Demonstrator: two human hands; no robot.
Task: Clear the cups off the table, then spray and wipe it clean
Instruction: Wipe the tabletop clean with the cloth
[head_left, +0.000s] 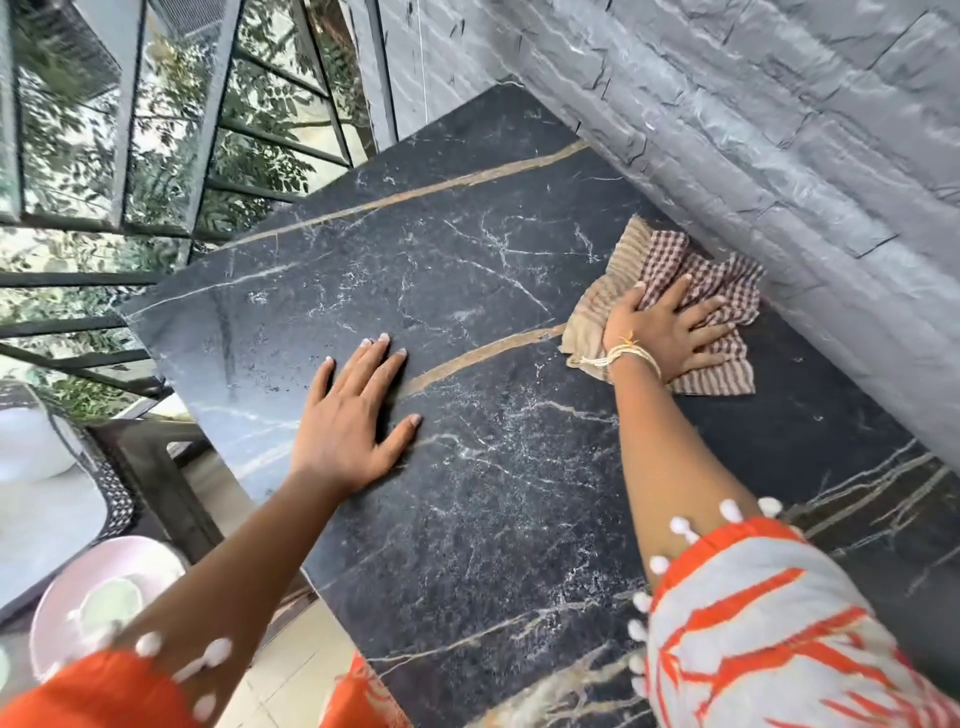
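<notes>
Black marble table (467, 493) meets grey stone wall (779, 130); my right hand (670, 332) presses the checked cloth (670, 260) flat-fingered, wiping; left hand (353, 415), fingers spread, probably braces me.

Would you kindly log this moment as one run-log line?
stage: wiping | right hand: presses checked cloth on marble table | left hand: flat on table

Black gold-veined marble table (467, 493), brown checked-and-striped cloth (675, 270), orange-white sleeves (769, 623)
</notes>
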